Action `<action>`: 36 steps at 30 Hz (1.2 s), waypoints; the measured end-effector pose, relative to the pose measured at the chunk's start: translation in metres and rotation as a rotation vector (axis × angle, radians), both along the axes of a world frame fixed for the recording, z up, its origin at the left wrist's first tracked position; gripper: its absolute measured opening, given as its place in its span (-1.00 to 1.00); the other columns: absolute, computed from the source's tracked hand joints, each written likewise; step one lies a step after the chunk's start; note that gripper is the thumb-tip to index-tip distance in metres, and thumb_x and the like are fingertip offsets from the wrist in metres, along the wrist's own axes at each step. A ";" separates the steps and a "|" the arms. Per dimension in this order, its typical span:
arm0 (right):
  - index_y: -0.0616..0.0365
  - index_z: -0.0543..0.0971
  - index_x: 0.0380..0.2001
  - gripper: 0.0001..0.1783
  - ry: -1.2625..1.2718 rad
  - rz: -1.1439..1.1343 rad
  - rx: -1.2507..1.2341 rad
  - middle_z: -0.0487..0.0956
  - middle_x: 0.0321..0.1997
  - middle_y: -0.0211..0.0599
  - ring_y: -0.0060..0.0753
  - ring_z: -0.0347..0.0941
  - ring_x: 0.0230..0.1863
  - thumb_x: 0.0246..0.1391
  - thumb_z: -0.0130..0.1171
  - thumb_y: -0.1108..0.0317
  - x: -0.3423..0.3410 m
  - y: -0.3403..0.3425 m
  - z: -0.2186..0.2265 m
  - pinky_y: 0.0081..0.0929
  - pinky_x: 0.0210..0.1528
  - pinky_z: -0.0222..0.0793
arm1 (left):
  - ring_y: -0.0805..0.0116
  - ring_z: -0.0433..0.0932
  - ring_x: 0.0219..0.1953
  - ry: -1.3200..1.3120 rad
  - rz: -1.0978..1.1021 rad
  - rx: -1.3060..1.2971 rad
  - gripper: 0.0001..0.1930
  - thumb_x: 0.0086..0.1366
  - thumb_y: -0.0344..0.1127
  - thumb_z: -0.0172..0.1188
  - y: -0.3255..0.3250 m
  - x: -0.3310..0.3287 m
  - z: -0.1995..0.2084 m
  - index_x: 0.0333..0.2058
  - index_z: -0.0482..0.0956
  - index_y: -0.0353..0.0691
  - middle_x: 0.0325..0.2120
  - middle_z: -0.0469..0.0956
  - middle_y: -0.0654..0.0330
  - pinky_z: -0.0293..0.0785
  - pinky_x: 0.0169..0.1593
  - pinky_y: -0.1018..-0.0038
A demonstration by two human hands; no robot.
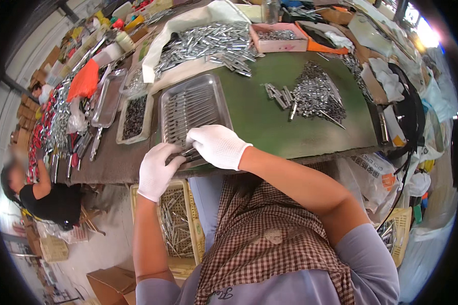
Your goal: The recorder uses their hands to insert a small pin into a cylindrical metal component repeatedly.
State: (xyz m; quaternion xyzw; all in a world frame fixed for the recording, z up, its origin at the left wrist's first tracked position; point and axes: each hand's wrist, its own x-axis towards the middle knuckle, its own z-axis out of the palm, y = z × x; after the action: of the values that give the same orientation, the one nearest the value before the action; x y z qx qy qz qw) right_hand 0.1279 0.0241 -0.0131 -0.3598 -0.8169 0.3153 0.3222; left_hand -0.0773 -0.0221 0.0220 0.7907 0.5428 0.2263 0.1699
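Nearest me is the brown checked apron, with lilac sleeves at its sides. Below the counter edge I see a yellow crate holding slim metal pieces.

My two hands, in white gloves, meet at the near end of a metal tray. The left hand has its fingers bent and its thumb set apart from them, close to some dark metal pieces. The right hand reaches over the tray's near right corner, fingers curled down beside the same pieces. The fingertips are partly hidden, so I can't tell whether either hand is gripping one. Past them in the tray, thin metal rods lie side by side across its floor.

Just left of the tray I have a pale container of small dark parts, then a second metal tray. To the right, on the green surface, sits a heap of small metal parts, with short cylinders beside it.

Farther back I see a large pile of silver pieces on a white liner, and right of it a pink box of small metal bits. Off to the far left, a person in black sits by the counter.
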 end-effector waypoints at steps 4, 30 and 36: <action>0.17 0.61 -0.22 -0.77 0.076 -0.030 0.005 0.66 -0.24 0.04 0.12 0.59 -0.12 0.25 -0.04 0.38 0.013 0.000 0.005 -0.05 -0.01 0.47 | 0.02 0.60 -0.17 -0.046 0.011 0.117 -0.83 0.19 -0.40 0.27 -0.001 0.010 0.001 -0.24 0.64 -0.30 -0.28 0.61 0.03 0.51 -0.08 0.26; 0.08 0.64 -0.37 -0.96 -0.066 -0.477 0.360 0.65 -0.35 -0.24 -0.04 0.57 -0.25 0.07 0.25 0.44 0.146 -0.039 0.002 -0.15 -0.12 0.45 | 0.04 0.61 -0.13 0.245 -0.018 -0.194 -0.77 0.34 -0.20 0.17 0.002 0.004 0.013 -0.24 0.70 -0.21 -0.25 0.63 0.05 0.50 0.00 0.26; -0.06 0.68 -0.47 -0.94 -0.287 -0.638 0.554 0.62 -0.39 -0.34 -0.13 0.55 -0.25 0.03 0.24 0.34 0.169 0.033 -0.014 -0.13 -0.12 0.41 | 0.24 0.62 -0.27 0.243 -0.019 -0.347 -0.76 0.22 -0.18 0.29 0.024 0.002 0.016 -0.28 0.69 -0.24 -0.33 0.62 0.11 0.52 -0.14 0.36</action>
State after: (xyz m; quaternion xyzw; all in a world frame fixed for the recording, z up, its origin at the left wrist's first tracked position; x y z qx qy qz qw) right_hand 0.2970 0.0567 -0.0275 -0.5341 -0.7550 -0.0838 0.3712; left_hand -0.0754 0.0021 0.0377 0.7761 0.5827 0.0308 0.2392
